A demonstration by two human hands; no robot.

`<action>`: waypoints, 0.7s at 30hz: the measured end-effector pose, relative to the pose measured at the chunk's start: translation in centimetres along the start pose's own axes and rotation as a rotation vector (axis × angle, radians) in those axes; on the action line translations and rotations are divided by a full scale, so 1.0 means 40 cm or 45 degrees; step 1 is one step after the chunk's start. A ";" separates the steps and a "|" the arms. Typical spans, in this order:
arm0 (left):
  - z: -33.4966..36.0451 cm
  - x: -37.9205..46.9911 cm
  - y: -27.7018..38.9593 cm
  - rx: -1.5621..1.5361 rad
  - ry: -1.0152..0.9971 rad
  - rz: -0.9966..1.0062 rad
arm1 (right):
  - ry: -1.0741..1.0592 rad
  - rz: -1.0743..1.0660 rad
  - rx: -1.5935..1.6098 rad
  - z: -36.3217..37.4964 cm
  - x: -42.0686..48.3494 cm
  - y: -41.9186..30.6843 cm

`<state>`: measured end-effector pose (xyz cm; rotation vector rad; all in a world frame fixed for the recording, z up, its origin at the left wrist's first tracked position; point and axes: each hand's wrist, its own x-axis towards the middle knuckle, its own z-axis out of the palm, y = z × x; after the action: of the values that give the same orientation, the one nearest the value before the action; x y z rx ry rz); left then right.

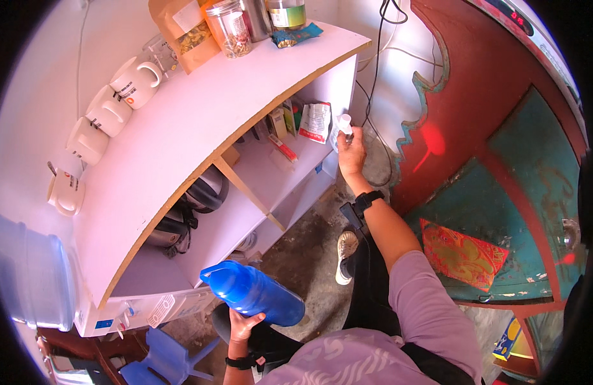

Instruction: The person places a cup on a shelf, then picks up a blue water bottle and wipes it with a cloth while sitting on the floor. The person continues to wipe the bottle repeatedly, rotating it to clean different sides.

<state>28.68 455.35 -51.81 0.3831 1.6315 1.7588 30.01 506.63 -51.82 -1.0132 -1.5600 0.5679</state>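
Note:
A blue plastic bottle (258, 293) with a loop lid lies tilted in my left hand (243, 323), whose fingers are around its near side. Reaching out, my right hand (350, 151) holds a small clear bottle with a white cap (344, 122) at the right end of the shelf unit (180, 120). Just left of that hand, a white and red packet (316, 122) leans inside the upper compartment. Farther left in the same compartment are small boxes (278, 123) and a red and white box (283, 147).
White mugs (108, 110), jars (229, 29) and a brown pouch (185, 33) stand on the unit. Kettles (207, 190) sit in its left compartment. Black cables (369, 91) hang beyond it. A red and green cabinet (479, 192) is at right; a blue plastic chair (161, 358) is lower left.

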 end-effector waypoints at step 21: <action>0.012 0.019 0.016 -0.022 0.004 -0.073 | 0.145 -0.014 0.033 0.221 0.038 0.200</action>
<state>28.28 456.22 -51.29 0.3228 1.6131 1.7303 23.96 513.48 -59.65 -1.0001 -1.4534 0.5125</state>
